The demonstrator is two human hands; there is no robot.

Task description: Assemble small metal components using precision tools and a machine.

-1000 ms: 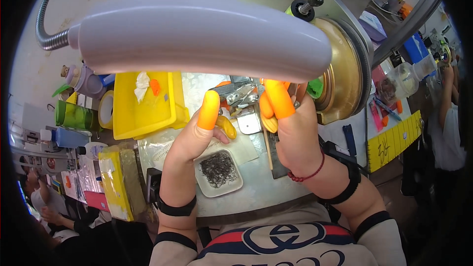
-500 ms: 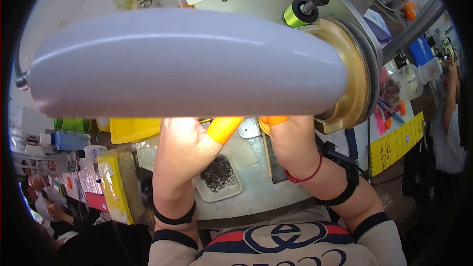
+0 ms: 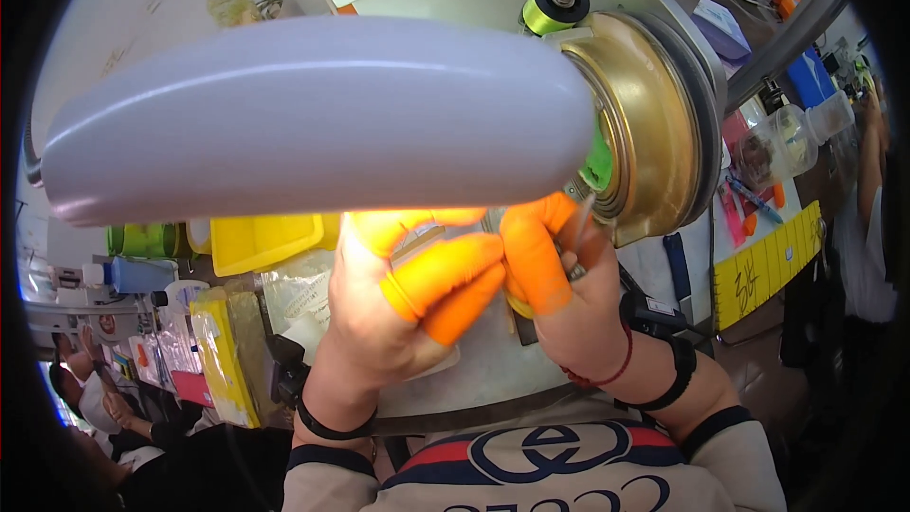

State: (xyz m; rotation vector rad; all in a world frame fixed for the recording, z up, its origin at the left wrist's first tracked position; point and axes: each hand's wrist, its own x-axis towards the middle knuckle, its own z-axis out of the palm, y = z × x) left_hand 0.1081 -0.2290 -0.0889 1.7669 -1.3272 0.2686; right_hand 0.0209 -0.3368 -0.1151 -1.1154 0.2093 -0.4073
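Below a long lavender-grey lamp head [image 3: 322,114], my two hands come close together, orange finger covers on their fingers. My left hand [image 3: 389,294] is closed, thumb and finger pinched; whatever lies between the tips is too small to make out. My right hand [image 3: 559,275] bends its fingers around a slim metal tool [image 3: 585,218] with a pointed end; its exact kind is unclear. The fingertips of both hands almost touch. Part of my left fingers is hidden by the lamp head.
A brass-coloured round machine part [image 3: 654,123] stands at the right of the lamp, with a yellow-green thread spool [image 3: 545,14] above. Left are a yellow tray [image 3: 261,246] and a wrapped yellow box [image 3: 223,360]. A marked yellow strip [image 3: 768,265] lies right. Other people sit at both sides.
Both hands have come out from under the lamp toward me, showing the orange-covered fingers and the metal tool. My left forearm now covers the white dish of dark tangled strands. The view has shifted slightly.
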